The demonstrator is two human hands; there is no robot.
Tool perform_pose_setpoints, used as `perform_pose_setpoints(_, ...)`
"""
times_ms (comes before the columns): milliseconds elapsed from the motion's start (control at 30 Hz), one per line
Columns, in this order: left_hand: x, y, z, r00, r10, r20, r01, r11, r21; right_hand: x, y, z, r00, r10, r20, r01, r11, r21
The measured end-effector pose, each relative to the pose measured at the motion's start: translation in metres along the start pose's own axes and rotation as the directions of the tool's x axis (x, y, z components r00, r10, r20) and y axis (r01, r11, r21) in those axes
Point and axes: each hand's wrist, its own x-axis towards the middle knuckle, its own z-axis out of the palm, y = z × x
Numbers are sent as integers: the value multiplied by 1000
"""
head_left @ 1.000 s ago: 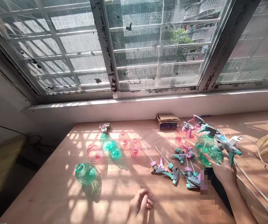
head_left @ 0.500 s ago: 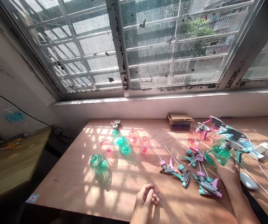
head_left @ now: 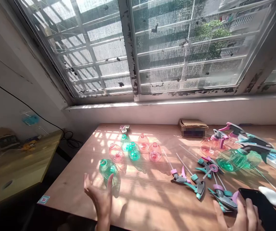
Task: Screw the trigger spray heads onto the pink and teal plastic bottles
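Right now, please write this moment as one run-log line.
left hand: open, near green bottle | right hand: near spray heads and phone, contact unclear

- The left hand (head_left: 98, 195) is raised at the lower middle, empty, its thumb and fingers wide apart in a broad curve.
- Its thumb points upward on the right side; the fingers bunch together on the left.
- The left wrist and a little forearm rise from the bottom edge.
- The right hand (head_left: 240, 219) enters at lower right, thumb and fingers parted, the wrist out of view.
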Motion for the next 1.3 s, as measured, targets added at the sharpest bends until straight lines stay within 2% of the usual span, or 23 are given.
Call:
perform_pose_setpoints(67, 29, -16, 5, 999, -49, 1, 49, 998, 41, -6, -16, -6, 998, -51, -47, 53, 998, 27)
perform_pose_setpoints(133, 47, -28, 11, 991, -133, 22, 132, 990, 47, -2, -22, -9, 991, -135, -24, 136, 990, 33)
perform_pose_setpoints(233, 50, -39, 17, 963, -246, 114, 248, 969, -8, 7, -15, -8, 991, -132, 7, 132, 991, 33)
perform_pose_setpoints(333, 32, -41, 14, 936, -269, 226, 286, 957, -47, 11, -2, -5, 996, -65, 56, 64, 998, 25)
perform_pose_setpoints(433, 6, -39, 8, 901, -248, 356, 292, 954, -73, 10, 5, -1, 994, -57, 93, 55, 998, 21)
perform_pose_setpoints(533, -24, -35, 6, 848, -230, 477, 303, 949, -81, 8, 6, 2, 989, -99, 110, 99, 995, 5)
perform_pose_setpoints(667, -67, -25, 12, 799, -202, 567, 291, 954, -70, 8, 0, -1, 976, -164, 145, 170, 985, -26)
perform_pose_setpoints(733, -88, -17, 16, 765, -165, 623, 262, 963, -67, 6, -8, -4, 957, -231, 173, 237, 972, -11)
perform_pose_setpoints(833, -110, -2, 21, 712, -96, 696, 172, 984, -41, -1, -23, -4, 905, -350, 240, 337, 937, 95)
perform_pose_setpoints(933, -119, 10, 26, 617, -47, 786, 90, 996, -11, -11, -40, 5, 871, -387, 303, 351, 921, 169)
perform_pose_setpoints(1033, -120, 20, 32, 554, -60, 831, 74, 997, 23, -15, -54, 18, 886, -319, 336, 282, 947, 155)
perform_pose_setpoints(1200, -121, 38, 46, 481, -63, 874, 127, 992, 1, -13, -58, 32, 903, -205, 377, 169, 977, 127)
perform_pose_setpoints(1300, -122, 46, 50, 475, -58, 878, 220, 974, -55, -11, -52, 33, 901, -174, 398, 133, 983, 129)
